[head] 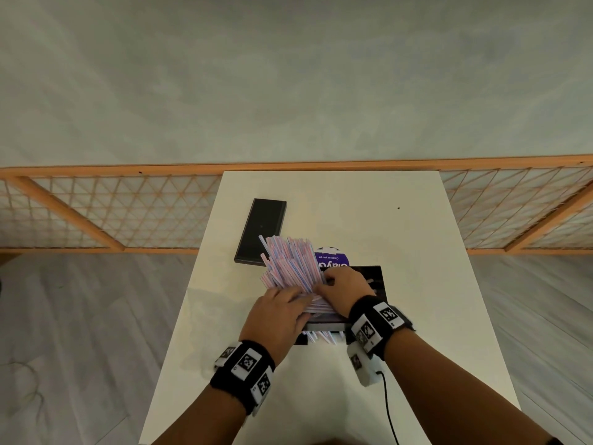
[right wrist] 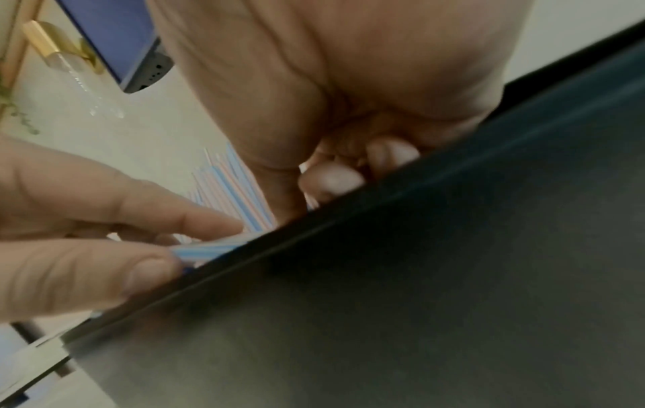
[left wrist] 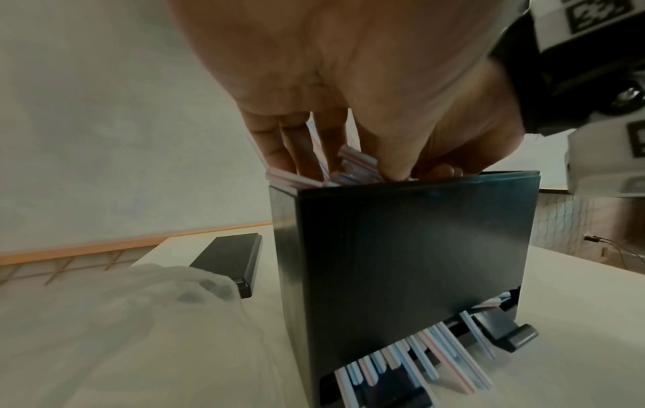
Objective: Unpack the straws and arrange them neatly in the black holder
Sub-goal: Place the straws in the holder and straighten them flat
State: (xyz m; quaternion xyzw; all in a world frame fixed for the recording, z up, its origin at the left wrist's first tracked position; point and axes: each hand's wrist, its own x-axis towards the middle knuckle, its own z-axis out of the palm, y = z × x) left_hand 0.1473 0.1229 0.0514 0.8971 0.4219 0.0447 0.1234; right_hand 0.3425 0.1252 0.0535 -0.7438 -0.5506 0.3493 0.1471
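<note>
A thick bundle of pink-and-blue striped straws leans up and to the left out of the open top of the black holder at mid-table. My left hand lies over the bundle's lower part. In the left wrist view its fingers and thumb reach into the holder with straws pinched between them. My right hand grips the bundle from the right, and its fingertips curl at the holder's rim. Straw ends poke out of the holder's bottom slot.
The holder's black lid lies flat on the white table, behind and left of the straws. A purple-labelled container stands just behind the holder. A crumpled clear plastic bag lies left of the holder. A black cable hangs from my right wrist.
</note>
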